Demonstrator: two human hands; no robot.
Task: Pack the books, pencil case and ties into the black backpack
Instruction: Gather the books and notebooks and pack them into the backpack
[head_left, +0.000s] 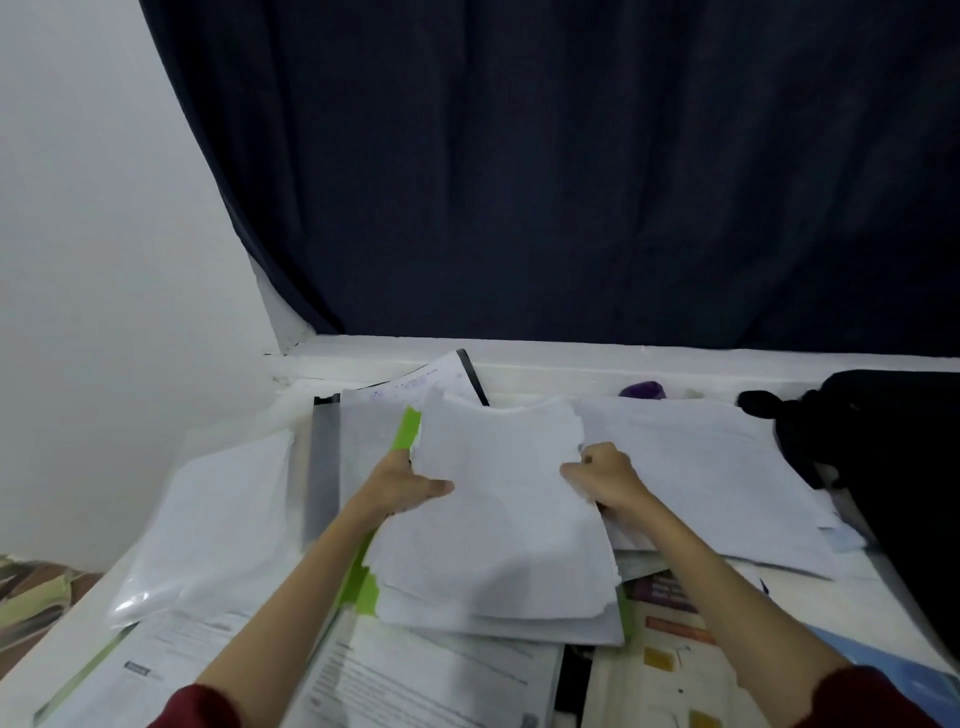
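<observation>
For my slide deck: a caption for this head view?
Both hands grip a paper stack on the cluttered desk, backpack at right.

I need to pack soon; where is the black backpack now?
In the head view, the black backpack lies at the far right edge of the table, beside the spread papers and under the dark curtain.

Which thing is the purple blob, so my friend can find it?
Start at the dark curtain and look down to the white ledge below it. The purple blob sits there, behind the papers and left of the backpack; it is the only purple, rounded thing there.
</observation>
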